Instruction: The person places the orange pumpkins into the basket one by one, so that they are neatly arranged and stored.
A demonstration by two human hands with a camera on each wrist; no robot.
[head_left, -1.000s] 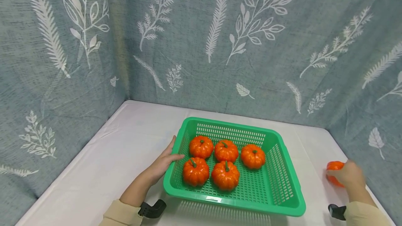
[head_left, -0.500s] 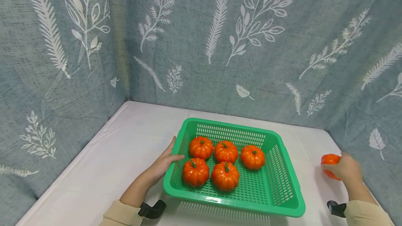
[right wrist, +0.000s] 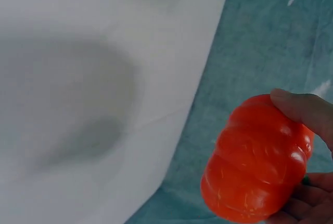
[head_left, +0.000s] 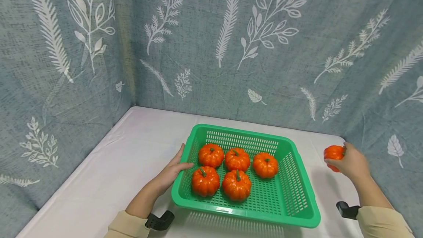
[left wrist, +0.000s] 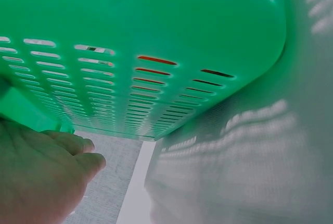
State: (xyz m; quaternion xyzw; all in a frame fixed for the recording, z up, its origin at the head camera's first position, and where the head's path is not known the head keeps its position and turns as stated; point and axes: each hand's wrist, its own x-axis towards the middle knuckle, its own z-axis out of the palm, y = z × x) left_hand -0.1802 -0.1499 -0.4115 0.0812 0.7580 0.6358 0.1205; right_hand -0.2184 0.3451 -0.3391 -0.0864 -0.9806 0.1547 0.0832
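A green plastic basket (head_left: 297, 164) with slotted walls stands on the table and holds several shiny orange toy pumpkins (head_left: 237, 185) with green stems. My left hand (head_left: 168, 175) holds its left rim, the thumb over the edge on the inside and the other fingers outside. In the left wrist view part of this hand (left wrist: 47, 172) shows beside the basket's outer wall (left wrist: 171, 26). To the right of the basket, my right hand (head_left: 353, 162) grips another toy pumpkin (head_left: 333, 154) above the table. The right wrist view shows that pumpkin (right wrist: 255, 161) between thumb and fingers, tipped on its side.
A white cloth covers the table (head_left: 145, 131). Behind and at both sides hangs a grey-green curtain (head_left: 198, 47) with white leaf prints. Black straps with small devices sit on both wrists. A shadow (right wrist: 78, 94) lies on the cloth in the right wrist view.
My right hand has lifted the pumpkin off the table's right side and carried it up and left towards the basket. The left hand and the basket have stayed in place.
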